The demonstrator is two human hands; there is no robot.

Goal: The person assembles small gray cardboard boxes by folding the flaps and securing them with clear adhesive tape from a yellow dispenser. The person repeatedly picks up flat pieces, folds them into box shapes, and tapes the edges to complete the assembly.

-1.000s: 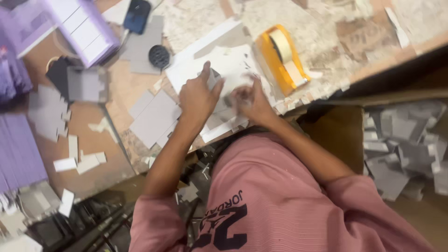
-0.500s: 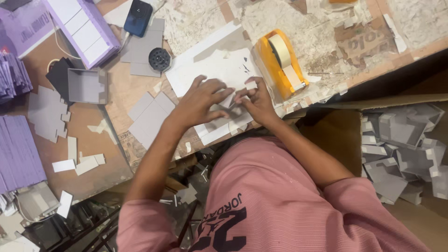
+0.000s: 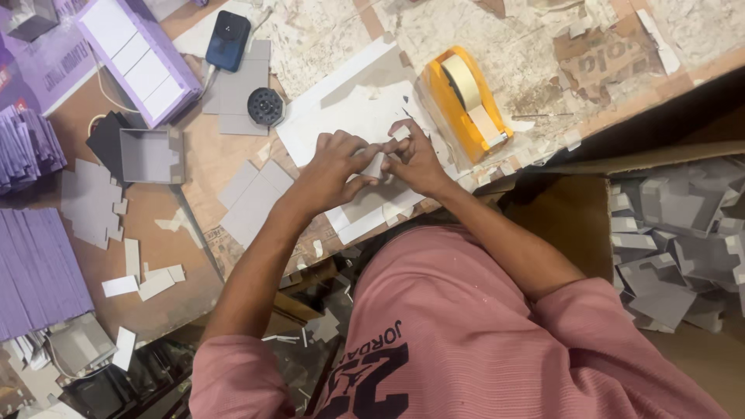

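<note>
Two hands, the left hand (image 3: pixel 335 164) and right hand (image 3: pixel 417 159), pinch one small grey card piece (image 3: pixel 375 165) between their fingertips at the frame's centre over the bench (image 3: pixel 194 209), and it could slip or crease because the grip is narrow and the tape dispenser (image 3: pixel 464 101) crowds them.

warm, even light falls over the worktable (image 3: pixel 194 167), bright enough to read every scrap. the white card sheet (image 3: pixel 349 109) and the yellow tape dispenser (image 3: pixel 466 101) catch the most light, close to washing out. soft short shadows sit under the left hand (image 3: pixel 334 167) and right hand (image 3: pixel 415 159). the lower left corner sinks dark and murky. focus is slightly soft throughout.
</note>
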